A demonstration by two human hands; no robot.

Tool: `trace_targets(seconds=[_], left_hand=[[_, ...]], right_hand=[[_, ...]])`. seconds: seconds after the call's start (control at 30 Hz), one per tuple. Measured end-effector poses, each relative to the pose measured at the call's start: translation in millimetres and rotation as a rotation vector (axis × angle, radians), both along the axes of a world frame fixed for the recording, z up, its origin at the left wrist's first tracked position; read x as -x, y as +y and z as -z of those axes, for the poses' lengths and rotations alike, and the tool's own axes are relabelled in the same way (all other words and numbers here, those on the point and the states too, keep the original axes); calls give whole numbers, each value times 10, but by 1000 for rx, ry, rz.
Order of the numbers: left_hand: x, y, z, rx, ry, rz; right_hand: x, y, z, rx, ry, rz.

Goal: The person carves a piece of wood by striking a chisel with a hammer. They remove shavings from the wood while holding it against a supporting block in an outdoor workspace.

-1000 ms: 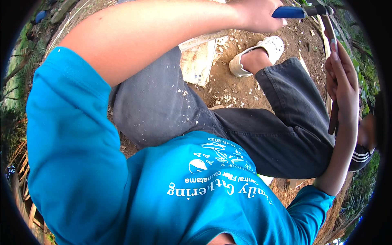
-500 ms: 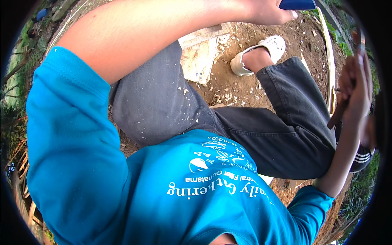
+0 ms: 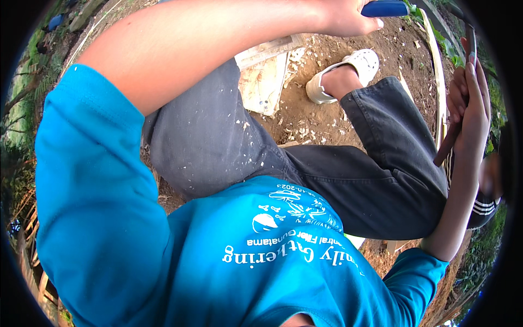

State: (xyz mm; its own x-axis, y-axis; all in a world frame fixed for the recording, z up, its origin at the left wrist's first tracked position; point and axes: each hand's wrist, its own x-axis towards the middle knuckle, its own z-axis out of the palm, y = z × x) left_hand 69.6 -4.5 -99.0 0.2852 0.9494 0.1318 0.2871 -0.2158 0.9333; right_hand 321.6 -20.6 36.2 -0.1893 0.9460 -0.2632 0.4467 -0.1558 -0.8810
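Observation:
At the top edge, my left hand [image 3: 348, 17] is closed around a blue handle [image 3: 385, 8]; the rest of that tool does not show clearly. Far to the right, my right hand [image 3: 469, 103] is raised with its fingers curled round a brown handle [image 3: 448, 144]. That handle's lower end sticks out below the palm. A thin metal part [image 3: 472, 41] rises above the fingers, with my thumb against it. Whether it belongs to the brown handle, I cannot tell. The two hands are apart.
Pale wooden boards [image 3: 264, 82] lie on the dirt [image 3: 321, 128] among scattered wood chips. My foot in a white clog [image 3: 364, 65] rests beyond them. A long pale strip of wood [image 3: 436, 65] runs along the right. A black item with white stripes [image 3: 484, 209] is beside my right forearm.
My left hand and the blue handle have shifted slightly left and down. My right hand has moved slightly, and the metal part above it shows more clearly.

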Motion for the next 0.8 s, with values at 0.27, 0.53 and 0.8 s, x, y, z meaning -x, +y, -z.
trace_targets(seconds=[0.27,0.53,0.8], left_hand=[[76,-15,78,14,-94,41],[30,-49,72,15,-55,41],[80,-103,156,3,-24,72]], right_hand=[[23,8,35,19,15,27],[-81,41,-14,-17,72,-36],[87,-48,-9,31,-99,-19]])
